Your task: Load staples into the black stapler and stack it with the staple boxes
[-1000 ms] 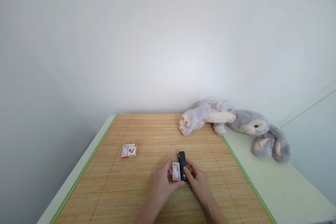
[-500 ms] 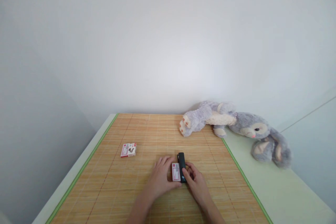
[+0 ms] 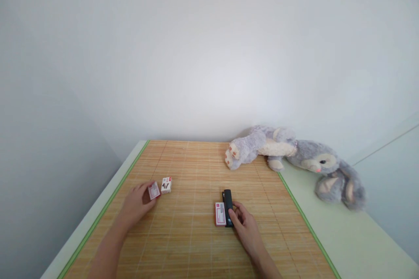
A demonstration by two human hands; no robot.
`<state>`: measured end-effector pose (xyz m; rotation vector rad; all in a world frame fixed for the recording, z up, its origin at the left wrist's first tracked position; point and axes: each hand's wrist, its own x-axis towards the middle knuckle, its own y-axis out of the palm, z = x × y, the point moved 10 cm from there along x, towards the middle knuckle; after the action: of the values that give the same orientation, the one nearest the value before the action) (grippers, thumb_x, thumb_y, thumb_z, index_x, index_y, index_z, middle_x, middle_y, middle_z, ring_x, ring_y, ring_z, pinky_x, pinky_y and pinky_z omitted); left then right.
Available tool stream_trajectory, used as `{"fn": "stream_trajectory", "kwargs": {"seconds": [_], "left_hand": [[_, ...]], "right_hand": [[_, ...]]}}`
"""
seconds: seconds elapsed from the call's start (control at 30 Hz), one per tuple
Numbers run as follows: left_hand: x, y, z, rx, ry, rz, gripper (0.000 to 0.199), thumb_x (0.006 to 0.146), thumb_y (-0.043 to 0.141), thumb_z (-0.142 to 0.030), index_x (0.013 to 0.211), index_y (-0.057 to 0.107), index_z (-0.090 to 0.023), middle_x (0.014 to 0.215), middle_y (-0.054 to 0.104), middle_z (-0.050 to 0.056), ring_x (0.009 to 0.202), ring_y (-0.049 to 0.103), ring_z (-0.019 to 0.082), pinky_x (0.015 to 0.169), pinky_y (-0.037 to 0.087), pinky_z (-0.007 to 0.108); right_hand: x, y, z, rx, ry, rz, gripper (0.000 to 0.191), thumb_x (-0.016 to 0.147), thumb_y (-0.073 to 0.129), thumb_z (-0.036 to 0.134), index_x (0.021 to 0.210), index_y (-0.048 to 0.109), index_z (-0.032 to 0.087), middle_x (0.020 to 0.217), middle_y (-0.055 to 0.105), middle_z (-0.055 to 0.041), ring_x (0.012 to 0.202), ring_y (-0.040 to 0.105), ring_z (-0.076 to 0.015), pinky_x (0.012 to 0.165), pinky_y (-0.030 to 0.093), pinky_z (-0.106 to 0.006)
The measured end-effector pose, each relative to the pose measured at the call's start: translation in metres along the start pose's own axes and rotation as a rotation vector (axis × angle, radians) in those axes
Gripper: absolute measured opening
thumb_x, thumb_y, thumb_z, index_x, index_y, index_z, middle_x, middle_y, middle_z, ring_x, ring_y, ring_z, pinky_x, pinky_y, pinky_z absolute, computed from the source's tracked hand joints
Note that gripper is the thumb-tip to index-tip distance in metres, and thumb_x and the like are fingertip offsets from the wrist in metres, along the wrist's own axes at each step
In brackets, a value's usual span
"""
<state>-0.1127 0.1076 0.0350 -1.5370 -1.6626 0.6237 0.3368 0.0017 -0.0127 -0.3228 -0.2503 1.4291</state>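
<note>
At the left of the mat, my left hand (image 3: 139, 202) grips a small white and red box (image 3: 153, 190) between thumb and fingers. Just right of it stands another small white box (image 3: 166, 185) with a dark picture on its face, a narrow gap between the two. Near the mat's middle, my right hand (image 3: 245, 225) is closed on a black stapler (image 3: 228, 207), thumb on top and fingers along its right side. Against the stapler's left side lies a further white box with red edges (image 3: 220, 214).
A bamboo mat (image 3: 193, 170) with green edging covers much of the pale table (image 3: 353, 235). A grey plush rabbit (image 3: 278, 147) lies across the back right, its feet on the mat. A white wall (image 3: 196, 52) rises behind.
My left hand has left the box beside the stapler, moved left and taken hold of one of the far-left boxes, parting it from its neighbour. My right hand stays on the stapler.
</note>
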Motion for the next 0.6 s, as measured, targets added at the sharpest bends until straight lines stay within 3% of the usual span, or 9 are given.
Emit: {"fn": "stream_trajectory", "kwargs": {"seconds": [0.07,0.13,0.23,0.33,0.4,0.5,0.6], "left_hand": [[-0.013,-0.002,0.003,-0.02,-0.037,-0.05,0.062,0.078,0.066,-0.052,0.133,0.058,-0.024,0.129,0.068,0.008,0.118,0.062,0.033,0.108,0.047,0.051],[-0.029,0.0,-0.011,-0.087,-0.047,-0.119,0.065,0.081,0.065,-0.055,0.138,0.053,-0.026,0.132,0.065,0.007,0.117,0.062,0.032,0.108,0.047,0.052],[-0.048,0.028,-0.077,-0.258,0.071,-0.071,0.059,0.086,0.067,-0.047,0.139,0.051,-0.029,0.138,0.061,0.006,0.125,0.059,0.029,0.113,0.045,0.049],[-0.061,0.075,-0.162,-0.358,0.201,0.142,0.058,0.086,0.068,-0.032,0.141,0.053,-0.031,0.142,0.058,0.007,0.134,0.053,0.028,0.118,0.041,0.048],[-0.065,0.101,-0.204,-0.392,0.256,0.258,0.062,0.08,0.07,-0.025,0.14,0.056,-0.033,0.139,0.06,0.007,0.133,0.053,0.028,0.117,0.042,0.046],[-0.068,0.125,-0.236,-0.418,0.3,0.339,0.065,0.074,0.073,-0.018,0.136,0.06,-0.034,0.134,0.062,0.005,0.128,0.055,0.027,0.113,0.046,0.043],[-0.07,0.137,-0.244,-0.414,0.34,0.362,0.067,0.073,0.076,-0.018,0.137,0.06,-0.034,0.135,0.062,0.004,0.127,0.055,0.026,0.112,0.046,0.042]], "right_hand": [[0.0,0.0,0.002,-0.009,-0.005,-0.002,0.058,0.094,0.057,0.067,0.127,0.067,0.02,0.073,0.061,0.0006,0.067,0.057,-0.0195,0.065,0.045,-0.03],[-0.001,-0.001,0.004,-0.012,-0.009,-0.006,0.057,0.095,0.056,0.066,0.126,0.068,0.02,0.072,0.06,0.0007,0.067,0.056,-0.0192,0.065,0.045,-0.03],[-0.003,-0.002,0.009,0.0,-0.008,-0.013,0.058,0.094,0.056,0.067,0.124,0.069,0.02,0.073,0.061,-0.0001,0.068,0.057,-0.0197,0.065,0.046,-0.03],[-0.004,-0.002,0.014,0.012,-0.007,-0.006,0.06,0.094,0.054,0.07,0.125,0.069,0.021,0.072,0.064,-0.0013,0.068,0.058,-0.0209,0.066,0.048,-0.031],[-0.004,-0.001,0.017,0.018,-0.008,0.0,0.061,0.093,0.053,0.072,0.125,0.069,0.021,0.071,0.064,-0.0018,0.068,0.059,-0.0219,0.067,0.049,-0.032],[-0.005,0.0,0.021,0.026,-0.012,-0.002,0.064,0.092,0.052,0.074,0.125,0.069,0.022,0.07,0.065,-0.002,0.069,0.06,-0.0227,0.068,0.051,-0.032],[-0.006,-0.001,0.023,0.034,-0.019,-0.016,0.065,0.092,0.053,0.075,0.125,0.069,0.021,0.07,0.065,-0.0019,0.069,0.06,-0.0223,0.069,0.051,-0.032]]}}
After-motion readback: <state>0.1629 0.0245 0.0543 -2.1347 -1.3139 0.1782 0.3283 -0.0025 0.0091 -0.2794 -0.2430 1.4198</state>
